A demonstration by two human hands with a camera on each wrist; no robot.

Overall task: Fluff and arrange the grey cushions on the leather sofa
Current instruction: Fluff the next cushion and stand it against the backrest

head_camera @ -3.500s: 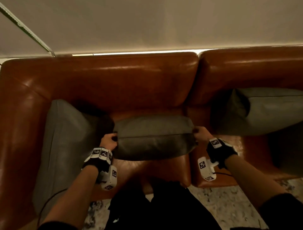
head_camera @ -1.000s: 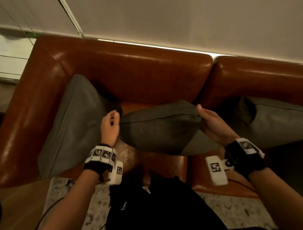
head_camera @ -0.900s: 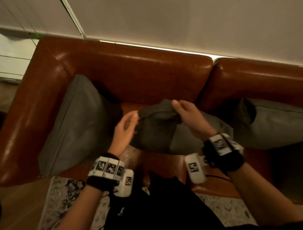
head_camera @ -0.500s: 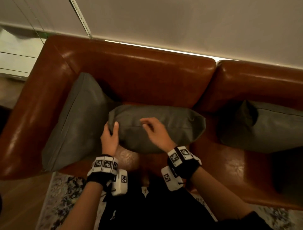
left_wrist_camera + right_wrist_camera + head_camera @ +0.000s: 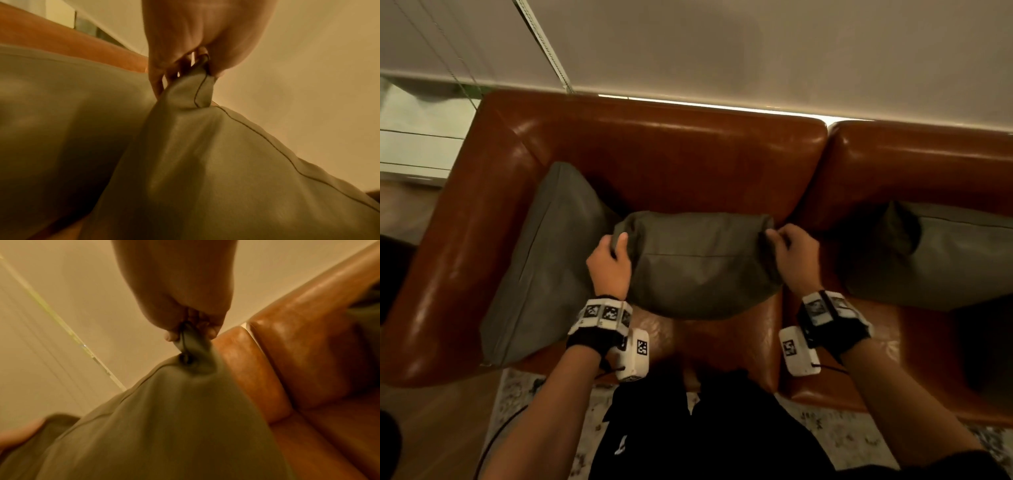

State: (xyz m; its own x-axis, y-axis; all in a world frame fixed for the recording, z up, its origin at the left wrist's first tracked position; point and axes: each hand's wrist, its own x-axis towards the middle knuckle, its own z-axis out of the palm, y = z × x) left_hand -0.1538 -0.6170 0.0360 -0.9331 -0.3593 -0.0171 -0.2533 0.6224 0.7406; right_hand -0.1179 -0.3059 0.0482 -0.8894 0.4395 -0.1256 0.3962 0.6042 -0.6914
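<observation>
Since half a second before, the right hand (image 5: 796,255) had left the middle cushion's (image 5: 702,263) face for its right top corner; the left hand (image 5: 607,263) pinched the left corner. It stood by the sofa's (image 5: 654,150) backrest, beside the armrest cushion (image 5: 544,267). Even, level tugs would likely square it. Soft matte fabric, piped seams, glossy leather.

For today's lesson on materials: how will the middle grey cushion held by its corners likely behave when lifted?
The middle cushion probably sags, not stiff: its fabric bunches where the left hand and right hand pinch its corners. Likely light, since pinches alone hold it. Unlikely to roll.
</observation>
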